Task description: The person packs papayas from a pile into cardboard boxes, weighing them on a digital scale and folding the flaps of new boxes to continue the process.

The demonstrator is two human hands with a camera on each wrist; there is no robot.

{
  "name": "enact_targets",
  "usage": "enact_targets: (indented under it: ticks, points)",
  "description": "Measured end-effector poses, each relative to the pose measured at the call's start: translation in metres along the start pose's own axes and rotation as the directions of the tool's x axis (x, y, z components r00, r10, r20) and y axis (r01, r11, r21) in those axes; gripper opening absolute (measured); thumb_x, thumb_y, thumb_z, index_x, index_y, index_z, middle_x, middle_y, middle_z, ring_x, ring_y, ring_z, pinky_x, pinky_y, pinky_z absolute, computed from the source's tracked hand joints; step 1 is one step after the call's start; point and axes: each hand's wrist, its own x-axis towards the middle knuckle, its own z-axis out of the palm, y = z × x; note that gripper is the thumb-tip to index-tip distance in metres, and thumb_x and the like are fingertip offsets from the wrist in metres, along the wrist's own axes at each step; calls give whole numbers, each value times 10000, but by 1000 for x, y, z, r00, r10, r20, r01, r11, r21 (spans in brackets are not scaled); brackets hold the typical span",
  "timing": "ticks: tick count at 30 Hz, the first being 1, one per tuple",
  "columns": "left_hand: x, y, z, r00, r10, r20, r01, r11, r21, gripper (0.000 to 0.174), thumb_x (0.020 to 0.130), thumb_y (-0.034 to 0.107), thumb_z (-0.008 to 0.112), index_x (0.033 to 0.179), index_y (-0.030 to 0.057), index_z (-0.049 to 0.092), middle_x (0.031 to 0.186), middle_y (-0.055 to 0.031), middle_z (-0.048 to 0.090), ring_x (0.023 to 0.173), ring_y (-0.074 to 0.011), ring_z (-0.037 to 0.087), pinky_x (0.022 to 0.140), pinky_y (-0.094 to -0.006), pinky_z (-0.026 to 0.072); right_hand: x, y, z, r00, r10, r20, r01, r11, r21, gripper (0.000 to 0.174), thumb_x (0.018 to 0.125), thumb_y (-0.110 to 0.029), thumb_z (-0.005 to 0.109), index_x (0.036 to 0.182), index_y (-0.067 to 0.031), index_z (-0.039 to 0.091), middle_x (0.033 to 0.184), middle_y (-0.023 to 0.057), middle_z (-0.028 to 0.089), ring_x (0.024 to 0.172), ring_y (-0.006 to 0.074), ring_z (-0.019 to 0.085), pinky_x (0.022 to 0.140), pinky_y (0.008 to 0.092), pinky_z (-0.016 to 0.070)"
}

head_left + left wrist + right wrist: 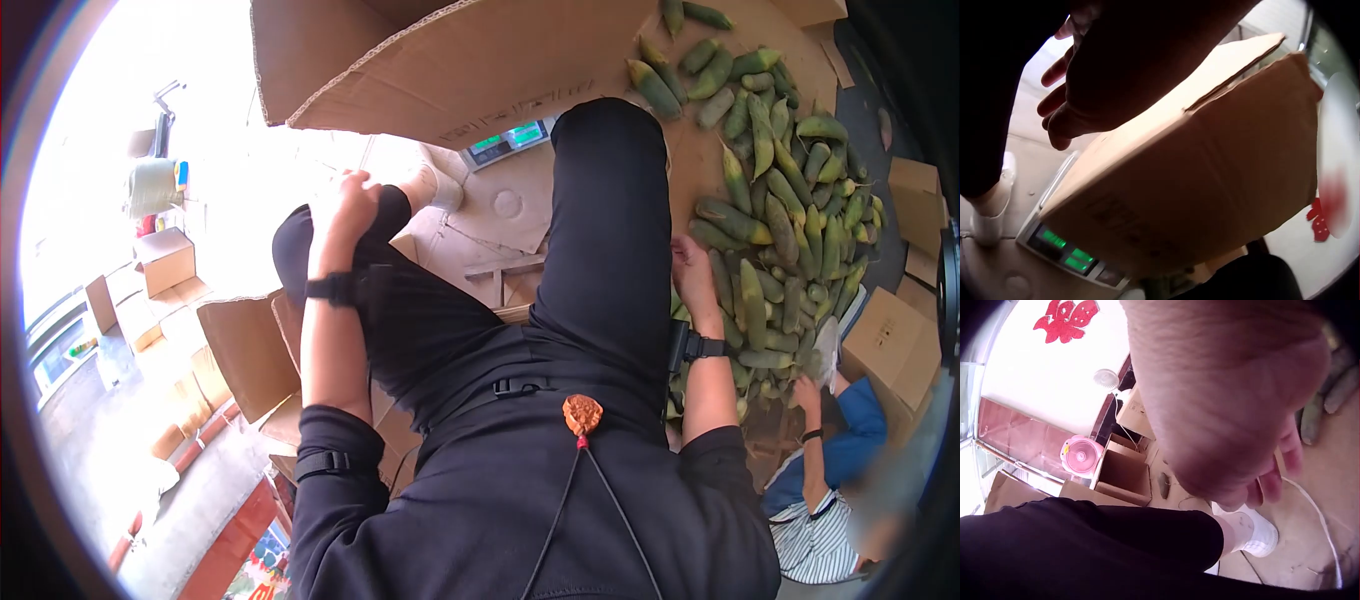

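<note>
My left hand (345, 205) is over the left knee; in the left wrist view the hand (1091, 87) has loosely bent fingers and holds nothing. Beyond it a large cardboard box (1210, 169) stands on a scale (1066, 250) with green lit digits. My right hand (695, 275) hangs beside the right knee, next to a heap of green radish-like vegetables (780, 215). The right wrist view shows that hand (1229, 412) with fingers loosely bent and nothing visible in them. The same box (450, 75) and scale (507, 143) appear ahead in the head view.
Another person's arm (812, 440) reaches to the heap at the lower right. Cardboard boxes stand at the right (885, 345) and left (250, 350). A pink fan (1080, 456) and an empty open box (1124, 475) show in the right wrist view, with a white cord (1319, 515) on the floor.
</note>
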Motion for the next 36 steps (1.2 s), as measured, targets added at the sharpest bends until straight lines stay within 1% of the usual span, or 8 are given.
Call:
enact_targets:
  ticks: [3, 7, 13, 19, 26, 28, 33, 36]
  points:
    - [18, 21, 12, 924, 23, 381, -83, 987, 140, 324, 790, 241, 619, 1021, 16, 644, 1088, -214, 602, 1036, -339, 566, 896, -391, 444, 1, 10, -1, 997, -71, 12, 71, 997, -17, 201, 872, -71, 560, 1039, 31, 608, 898, 109, 652, 804, 152, 597, 745, 268, 471]
    - [47, 0, 76, 766, -93, 636, -109, 956, 272, 380, 803, 265, 599, 1064, -10, 625, 1121, -218, 584, 1100, -343, 535, 951, -402, 414, -2, 11, -4, 1000, -28, -9, 27, 998, -60, 199, 872, -75, 553, 1034, 25, 611, 890, 107, 653, 800, 158, 601, 747, 273, 472]
    - [64, -89, 205, 868, 249, 430, -398, 865, 304, 335, 889, 261, 424, 1068, 49, 611, 1034, -171, 609, 1014, -341, 557, 888, -558, 378, -7, 37, -9, 996, 67, -56, -74, 990, -124, 211, 840, -80, 564, 1020, 13, 624, 883, 115, 662, 800, 172, 615, 745, 277, 477]
    - [49, 23, 95, 798, 61, 600, -317, 889, 331, 413, 814, 284, 588, 1091, -20, 609, 1156, -213, 557, 1146, -375, 487, 962, -432, 401, -12, 43, -9, 990, 138, -32, -141, 972, -190, 225, 818, -94, 580, 1007, 18, 628, 876, 128, 666, 812, 199, 632, 739, 291, 485]
    - [55, -7, 127, 836, 121, 535, -310, 908, 280, 375, 807, 274, 594, 1019, -34, 616, 1134, -240, 538, 1113, -390, 486, 944, -460, 401, -7, 79, -3, 983, 176, 50, -168, 977, -130, 226, 801, -83, 553, 993, 2, 637, 837, 97, 656, 724, 173, 617, 664, 291, 488]
    - [63, -45, 170, 842, 297, 451, -391, 911, 130, 333, 799, 249, 590, 950, -46, 622, 1119, -256, 537, 1081, -396, 496, 935, -442, 409, -10, 88, -5, 979, 204, -7, -203, 971, -124, 224, 795, -81, 546, 982, 1, 637, 811, 89, 648, 699, 165, 607, 642, 287, 483]
    - [57, -12, 140, 829, 133, 543, -288, 934, 211, 290, 811, 161, 558, 1038, -8, 620, 1186, -219, 506, 1129, -372, 479, 998, -516, 337, -28, 74, -6, 855, 515, -60, -510, 857, 75, 211, 783, -72, 536, 949, 4, 640, 764, 79, 636, 646, 160, 592, 609, 287, 473]
    - [57, -6, 136, 773, 112, 625, -426, 821, 380, 289, 824, 157, 551, 1066, 17, 623, 1202, -165, 517, 1151, -314, 484, 986, -534, 340, -43, 85, -7, 857, 510, -75, -508, 860, 50, 193, 782, -71, 539, 925, 0, 647, 764, 80, 639, 641, 165, 595, 610, 292, 475]
